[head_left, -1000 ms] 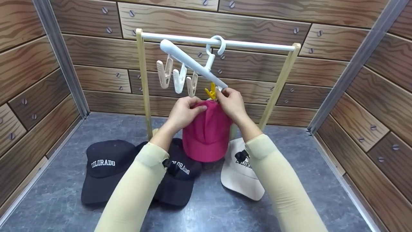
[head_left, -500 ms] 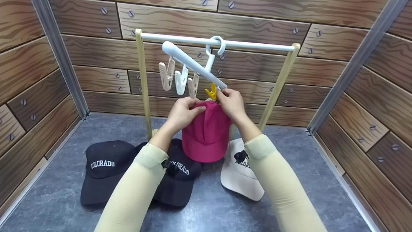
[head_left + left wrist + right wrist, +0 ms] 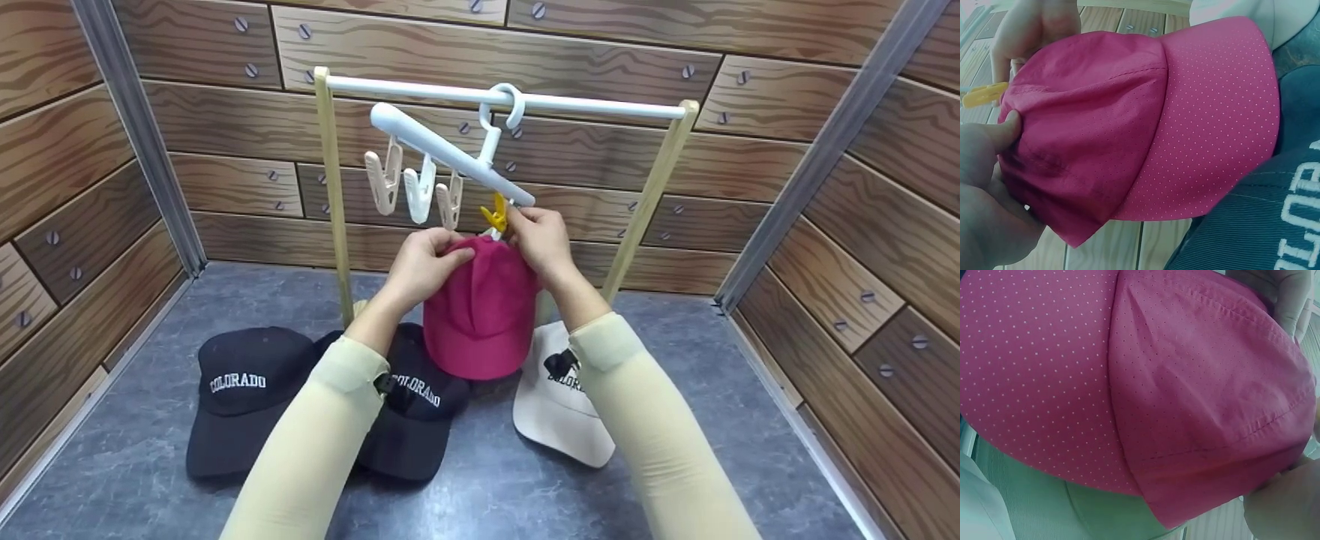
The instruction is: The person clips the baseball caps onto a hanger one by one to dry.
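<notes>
In the head view, my left hand (image 3: 421,264) pinches the pink cap (image 3: 480,307) at the upper left of its crown, thumb in front. The cap hangs visor down, its crown creased. My right hand (image 3: 544,238) is at the top right of the crown, fingertips pinching at a yellow clothespin (image 3: 495,214); the cap and hand partly hide this grip. In the left wrist view, the yellow clothespin (image 3: 985,94) meets the crown's top edge. The clothespin is under the low right end of a white clip hanger (image 3: 450,154), which tilts down to the right.
Several other clothespins (image 3: 418,191) dangle from the hanger, left of my hands. A rack with a white rail (image 3: 600,105) carries the hanger. Black caps (image 3: 247,405) lie on the grey floor at left, a cream cap (image 3: 551,424) at right. Wood-patterned walls stand behind.
The hanger's left end dips slightly and its right end shifts a little right, along with the right hand and yellow clothespin. The left hand moves slightly left, still pinching the cap.
</notes>
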A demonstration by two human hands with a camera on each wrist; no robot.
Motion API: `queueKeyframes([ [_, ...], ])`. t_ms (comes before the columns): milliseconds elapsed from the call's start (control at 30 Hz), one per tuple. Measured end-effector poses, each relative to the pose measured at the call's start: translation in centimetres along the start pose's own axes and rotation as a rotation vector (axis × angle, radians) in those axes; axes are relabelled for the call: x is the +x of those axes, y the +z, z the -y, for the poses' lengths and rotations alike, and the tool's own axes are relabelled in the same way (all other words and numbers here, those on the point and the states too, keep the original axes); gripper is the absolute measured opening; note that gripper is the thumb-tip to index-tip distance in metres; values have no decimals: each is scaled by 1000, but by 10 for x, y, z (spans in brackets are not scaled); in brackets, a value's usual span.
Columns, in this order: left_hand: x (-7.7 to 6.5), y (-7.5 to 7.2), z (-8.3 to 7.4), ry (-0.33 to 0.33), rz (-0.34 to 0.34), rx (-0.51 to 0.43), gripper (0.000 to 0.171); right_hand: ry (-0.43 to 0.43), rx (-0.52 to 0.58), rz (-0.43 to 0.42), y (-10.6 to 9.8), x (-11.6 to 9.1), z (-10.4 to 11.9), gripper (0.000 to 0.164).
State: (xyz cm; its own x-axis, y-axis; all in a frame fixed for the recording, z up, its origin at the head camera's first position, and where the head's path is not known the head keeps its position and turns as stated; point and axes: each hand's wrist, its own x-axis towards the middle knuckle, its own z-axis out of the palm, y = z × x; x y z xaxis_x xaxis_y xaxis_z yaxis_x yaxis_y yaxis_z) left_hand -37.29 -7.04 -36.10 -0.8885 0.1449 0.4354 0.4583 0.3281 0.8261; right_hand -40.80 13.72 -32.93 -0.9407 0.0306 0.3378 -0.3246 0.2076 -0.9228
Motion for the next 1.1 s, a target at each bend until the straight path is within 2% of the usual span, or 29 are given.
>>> queueKeyframes([
  [167,-1,0,1,1,-10,-21,10,47,137,6,3,-1,2,37],
  [300,-2,0,2,0,-15,-34,10,56,196,3,3,-1,3,36],
  [533,-3,0,2,-8,-23,-17,11,67,191,0,3,0,4,32],
  [867,-1,2,5,-21,-36,-50,11,38,159,0,0,2,3,32],
  [1100,-1,4,4,-38,-44,-72,10,15,133,31,-2,2,5,32],
])
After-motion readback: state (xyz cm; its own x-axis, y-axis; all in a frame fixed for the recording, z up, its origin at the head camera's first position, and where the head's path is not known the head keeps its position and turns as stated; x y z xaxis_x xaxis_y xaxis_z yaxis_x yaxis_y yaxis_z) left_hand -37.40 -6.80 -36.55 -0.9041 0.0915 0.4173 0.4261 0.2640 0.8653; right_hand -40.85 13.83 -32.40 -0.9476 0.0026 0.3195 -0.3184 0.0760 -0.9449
